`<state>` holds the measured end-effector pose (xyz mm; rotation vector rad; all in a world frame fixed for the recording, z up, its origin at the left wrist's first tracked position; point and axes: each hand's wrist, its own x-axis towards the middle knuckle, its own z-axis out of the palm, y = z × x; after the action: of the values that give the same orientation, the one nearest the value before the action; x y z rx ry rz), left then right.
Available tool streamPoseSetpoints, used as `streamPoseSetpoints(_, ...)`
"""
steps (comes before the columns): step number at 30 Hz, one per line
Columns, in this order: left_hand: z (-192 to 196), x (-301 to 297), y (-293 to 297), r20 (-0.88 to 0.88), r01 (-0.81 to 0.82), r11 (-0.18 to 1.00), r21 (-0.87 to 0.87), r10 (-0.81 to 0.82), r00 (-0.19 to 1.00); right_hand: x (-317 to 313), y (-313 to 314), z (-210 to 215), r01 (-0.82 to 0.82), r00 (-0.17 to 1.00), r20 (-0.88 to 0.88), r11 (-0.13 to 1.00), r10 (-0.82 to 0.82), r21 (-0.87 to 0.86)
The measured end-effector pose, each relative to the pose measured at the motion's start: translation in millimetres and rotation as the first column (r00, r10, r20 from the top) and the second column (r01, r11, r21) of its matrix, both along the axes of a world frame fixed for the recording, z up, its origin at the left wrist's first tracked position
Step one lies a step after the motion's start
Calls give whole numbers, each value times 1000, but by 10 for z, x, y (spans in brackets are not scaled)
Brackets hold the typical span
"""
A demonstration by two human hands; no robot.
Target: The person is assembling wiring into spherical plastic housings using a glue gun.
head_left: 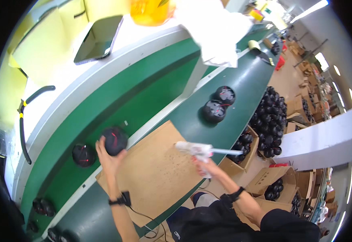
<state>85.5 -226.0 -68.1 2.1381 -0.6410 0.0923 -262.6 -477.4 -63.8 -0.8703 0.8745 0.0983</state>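
Observation:
My left hand curls its fingers round a black, ball-shaped part with a red wire showing. It is over the edge between the green belt and the bench. In my right hand is a white hot glue gun, its nozzle pointing left over a sheet of brown cardboard. A pale glue stick juts from the gun's back. Just left of my left hand, another black round part rests on the belt. Two open black half-shells, joined by a red wire, lie beyond the cardboard.
Across the belt, a white shelf bears a phone, yellow-and-black cutters and an orange container. More black parts sit at the belt's near left. Boxes and a heap of black balls stand right of the bench.

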Motion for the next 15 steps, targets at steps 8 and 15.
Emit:
streamPoseSetpoints(8,-221,-2177,438,-253,-83,993,85,102,962,-165,-264,135,-88,995,23,959,98,-271)
streamPoseSetpoints(15,-44,-2068,389,-155,-162,975,150,185,970,-113,21,191,-82,982,147,963,122,-255)
